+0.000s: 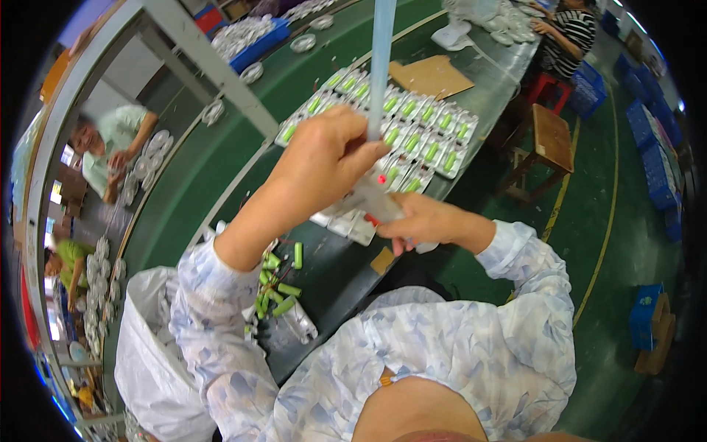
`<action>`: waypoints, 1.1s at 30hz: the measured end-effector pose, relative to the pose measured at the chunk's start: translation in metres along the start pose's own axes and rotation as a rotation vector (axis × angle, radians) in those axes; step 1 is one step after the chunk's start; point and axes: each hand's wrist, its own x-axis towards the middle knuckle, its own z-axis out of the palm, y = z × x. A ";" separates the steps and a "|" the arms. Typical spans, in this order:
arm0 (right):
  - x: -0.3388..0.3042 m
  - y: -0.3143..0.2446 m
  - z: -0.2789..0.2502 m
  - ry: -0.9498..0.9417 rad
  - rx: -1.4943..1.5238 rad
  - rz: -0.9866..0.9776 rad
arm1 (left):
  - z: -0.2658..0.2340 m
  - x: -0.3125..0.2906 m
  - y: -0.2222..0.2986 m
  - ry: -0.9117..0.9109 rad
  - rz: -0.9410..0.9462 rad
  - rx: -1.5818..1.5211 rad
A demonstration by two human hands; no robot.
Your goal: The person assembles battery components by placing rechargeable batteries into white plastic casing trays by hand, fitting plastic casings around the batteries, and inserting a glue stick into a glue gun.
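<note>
My left hand is closed, thumb and fingers pressed together at the lower end of a long, pale blue translucent rod. The rod rises upright to the top of the view. Just below, my right hand grips a blurred whitish piece with small red spots; its exact kind is unclear. Behind both hands lie rows of white housings, many with a green cylindrical cell inside. Loose green cells with wires lie on the dark bench below my left forearm.
A cardboard piece lies beyond the rows. At my left stands a white sack, near a grey metal frame post. On the right are a wooden stool and blue crates. Other people sit at left and far right.
</note>
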 end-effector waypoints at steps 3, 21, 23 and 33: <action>0.003 0.004 0.003 0.005 -0.042 0.021 | -0.003 -0.004 0.007 -0.049 0.061 0.400; 0.007 0.002 0.005 0.019 0.053 0.041 | 0.006 -0.024 -0.018 -0.004 0.092 0.421; 0.000 0.002 0.004 0.030 0.051 0.028 | -0.005 -0.033 -0.011 0.027 0.128 0.319; -0.003 0.031 -0.018 0.057 0.088 0.010 | 0.005 -0.196 -0.068 -0.167 -0.572 0.640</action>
